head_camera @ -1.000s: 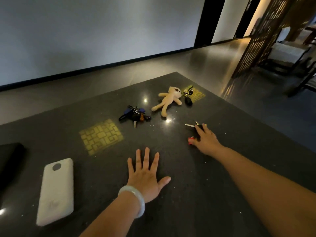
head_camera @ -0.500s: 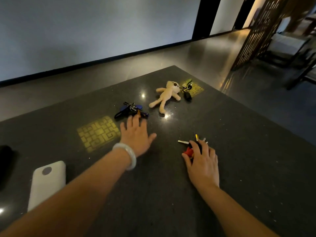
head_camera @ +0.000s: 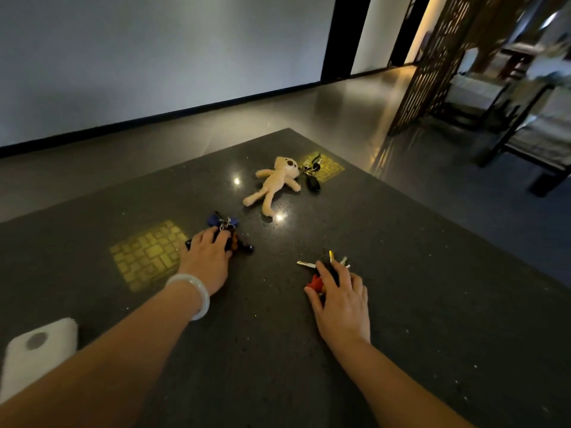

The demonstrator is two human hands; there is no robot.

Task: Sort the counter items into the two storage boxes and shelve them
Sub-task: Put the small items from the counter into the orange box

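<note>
While both key bunches lie low on the dark counter (head_camera: 401,304), the left hand (head_camera: 207,257) curls over the blue-tagged keys (head_camera: 224,223) at centre and the right hand (head_camera: 340,296) clasps the red-tagged keys (head_camera: 321,274) lower right, seemingly gathering both for sorting; neither storage box appears.

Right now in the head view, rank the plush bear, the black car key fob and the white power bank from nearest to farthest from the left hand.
From the left hand:
1. Plush bear, just beyond the hand, to its right.
2. Black car key fob, farther right, right beside the bear.
3. White power bank, far back at the counter's near left edge.
</note>
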